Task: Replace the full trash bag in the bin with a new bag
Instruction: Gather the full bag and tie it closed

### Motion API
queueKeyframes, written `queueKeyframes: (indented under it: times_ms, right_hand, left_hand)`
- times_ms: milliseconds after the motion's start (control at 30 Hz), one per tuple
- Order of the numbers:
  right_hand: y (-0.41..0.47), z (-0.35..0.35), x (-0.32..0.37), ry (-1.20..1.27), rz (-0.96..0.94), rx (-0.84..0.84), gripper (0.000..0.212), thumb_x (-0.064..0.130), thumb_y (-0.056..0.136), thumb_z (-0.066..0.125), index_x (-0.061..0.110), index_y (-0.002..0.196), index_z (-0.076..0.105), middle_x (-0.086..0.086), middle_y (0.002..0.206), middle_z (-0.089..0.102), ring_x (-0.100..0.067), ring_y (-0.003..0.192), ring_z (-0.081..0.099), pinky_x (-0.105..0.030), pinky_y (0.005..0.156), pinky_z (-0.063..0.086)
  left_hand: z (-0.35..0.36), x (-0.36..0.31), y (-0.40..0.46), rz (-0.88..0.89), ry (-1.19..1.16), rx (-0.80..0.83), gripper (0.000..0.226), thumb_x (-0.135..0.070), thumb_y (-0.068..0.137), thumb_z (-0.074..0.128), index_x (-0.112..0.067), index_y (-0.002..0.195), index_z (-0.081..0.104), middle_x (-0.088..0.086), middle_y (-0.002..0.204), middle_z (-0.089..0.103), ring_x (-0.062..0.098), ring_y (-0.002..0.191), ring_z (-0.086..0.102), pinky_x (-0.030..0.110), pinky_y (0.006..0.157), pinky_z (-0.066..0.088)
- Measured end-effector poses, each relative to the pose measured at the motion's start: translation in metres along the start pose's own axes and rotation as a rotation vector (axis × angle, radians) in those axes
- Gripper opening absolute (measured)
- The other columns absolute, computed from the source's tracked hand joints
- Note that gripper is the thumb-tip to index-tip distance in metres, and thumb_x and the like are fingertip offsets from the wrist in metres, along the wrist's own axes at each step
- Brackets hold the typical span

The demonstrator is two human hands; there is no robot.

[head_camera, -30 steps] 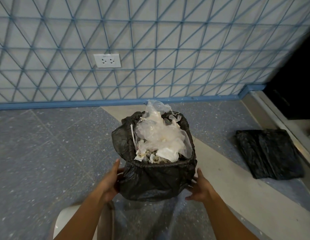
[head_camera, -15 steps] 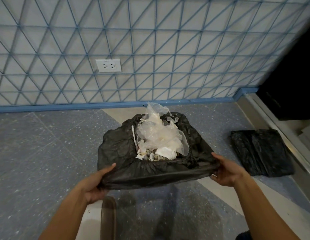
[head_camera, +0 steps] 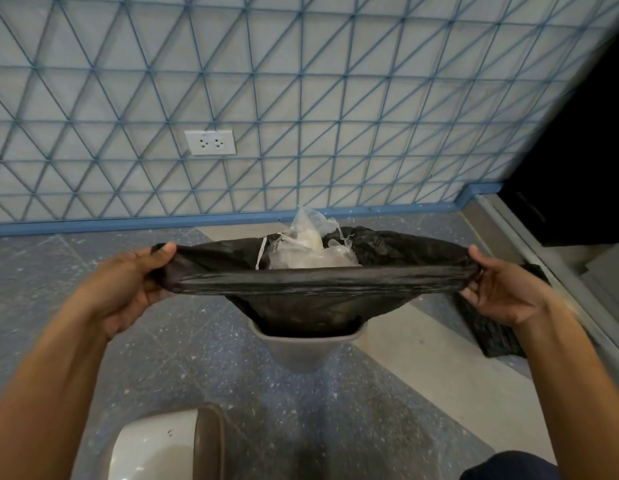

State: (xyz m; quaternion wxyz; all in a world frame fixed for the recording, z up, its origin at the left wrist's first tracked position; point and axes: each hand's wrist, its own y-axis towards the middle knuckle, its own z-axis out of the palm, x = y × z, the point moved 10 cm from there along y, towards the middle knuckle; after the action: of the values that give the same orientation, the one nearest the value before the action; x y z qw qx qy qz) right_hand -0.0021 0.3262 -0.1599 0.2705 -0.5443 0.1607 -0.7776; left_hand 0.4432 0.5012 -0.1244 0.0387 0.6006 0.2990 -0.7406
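The full black trash bag [head_camera: 318, 299] is lifted partway out of the small grey bin [head_camera: 303, 351], its rim stretched wide and taut. Clear plastic and white paper waste [head_camera: 310, 247] sticks out of its top. My left hand [head_camera: 128, 289] grips the bag's left edge, thumb on top. My right hand [head_camera: 502, 289] grips the right edge. The bag's lower part still sits inside the bin. A folded new black bag [head_camera: 491, 327] lies on the floor to the right, partly behind my right hand.
A tiled wall with a white socket [head_camera: 210, 142] stands behind the bin. A dark cabinet [head_camera: 578, 168] and a raised step are at the right. A white lid-like object with a brown rim [head_camera: 169, 445] lies on the floor near me.
Both hands have pulled the bag's rim off the bin, spread it wide and lifted it, so the grey bin's rim now shows beneath the bag.
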Motion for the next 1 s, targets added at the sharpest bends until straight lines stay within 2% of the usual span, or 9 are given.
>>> queueKeyframes:
  times_ms: [200,267,333,433,600,733,833,933,1000]
  right_hand:
    - [0.02,-0.01,-0.015,0.253,0.049,-0.158,0.024,0.013,0.097,0.045,0.004,0.082,0.061,-0.007,0.059,0.071,-0.015,0.055,0.071,-0.023,0.056,0.058]
    - [0.032,-0.014,-0.027,0.321,0.065,-0.233,0.02,0.008,0.099,0.04,0.001,0.094,0.059,-0.01,0.067,0.072,-0.014,0.079,0.072,-0.017,0.088,0.05]
    - [0.045,-0.021,-0.042,0.332,0.083,-0.29,0.025,0.004,0.1,0.036,-0.003,0.113,0.056,-0.011,0.111,0.067,-0.016,0.12,0.055,-0.018,0.107,0.032]
    - [0.05,-0.033,-0.063,0.293,0.132,-0.325,0.031,0.005,0.101,0.034,-0.003,0.128,0.046,-0.015,0.146,0.042,-0.028,0.135,0.04,-0.033,0.112,0.03]
    - [0.034,-0.068,-0.051,-0.268,0.121,-0.431,0.032,0.021,0.096,0.05,0.013,0.127,0.051,-0.016,0.14,0.047,-0.036,0.127,0.045,-0.049,0.094,0.04]
    - [0.039,-0.067,0.016,-0.567,-0.244,-0.571,0.035,0.011,0.091,0.054,0.006,0.126,0.052,-0.023,0.109,0.057,-0.028,0.082,0.054,-0.032,0.064,0.041]
    - [0.072,-0.021,0.038,-0.792,-0.324,-0.43,0.028,0.014,0.092,0.055,0.011,0.12,0.059,-0.013,0.118,0.06,-0.026,0.098,0.056,-0.032,0.078,0.04]
    - [0.112,0.011,-0.001,-0.957,-0.042,-0.228,0.044,0.039,0.097,0.046,0.013,0.132,0.051,-0.012,0.135,0.053,-0.032,0.123,0.047,-0.04,0.098,0.037]
    - [0.122,0.01,-0.044,-0.967,0.255,-0.135,0.062,0.056,0.095,0.034,0.013,0.138,0.045,-0.015,0.146,0.041,-0.036,0.134,0.036,-0.047,0.109,0.032]
  left_hand:
    - [-0.013,0.029,0.011,-0.116,-0.299,-0.208,0.018,-0.007,0.096,0.043,-0.007,0.082,0.055,0.004,0.058,0.07,0.005,0.048,0.066,0.016,0.055,0.056]
    - [-0.008,0.045,0.021,-0.151,-0.506,-0.268,0.018,-0.003,0.097,0.039,0.001,0.089,0.054,0.009,0.064,0.07,0.006,0.058,0.07,0.019,0.079,0.052]
    - [-0.002,0.062,0.03,-0.206,-0.61,-0.301,0.028,-0.001,0.099,0.031,0.009,0.118,0.049,0.018,0.094,0.07,0.012,0.099,0.068,0.017,0.094,0.042]
    - [-0.004,0.088,0.037,-0.294,-0.592,-0.31,0.041,-0.004,0.101,0.021,0.006,0.14,0.029,0.016,0.142,0.045,0.024,0.13,0.046,0.029,0.107,0.036]
    - [-0.045,0.101,0.038,-0.233,-0.361,-0.39,0.046,-0.017,0.1,0.036,-0.007,0.144,0.027,0.01,0.153,0.027,0.027,0.136,0.036,0.038,0.111,0.03]
    - [-0.053,0.083,0.055,-0.163,0.022,-0.441,0.046,-0.033,0.096,0.043,-0.014,0.138,0.041,0.007,0.147,0.039,0.028,0.131,0.041,0.041,0.107,0.032]
    - [-0.024,0.08,0.081,-0.236,0.176,-0.359,0.062,-0.055,0.086,0.05,-0.009,0.127,0.052,0.015,0.124,0.061,0.032,0.11,0.057,0.043,0.093,0.046]
    - [0.014,0.107,0.095,-0.442,0.077,-0.17,0.07,-0.07,0.08,0.046,-0.002,0.086,0.065,0.018,0.07,0.073,0.03,0.069,0.069,0.037,0.062,0.049]
    - [0.018,0.125,0.099,-0.517,0.088,-0.153,0.074,-0.072,0.08,0.043,-0.002,0.075,0.065,0.018,0.062,0.071,0.031,0.055,0.069,0.037,0.057,0.047]
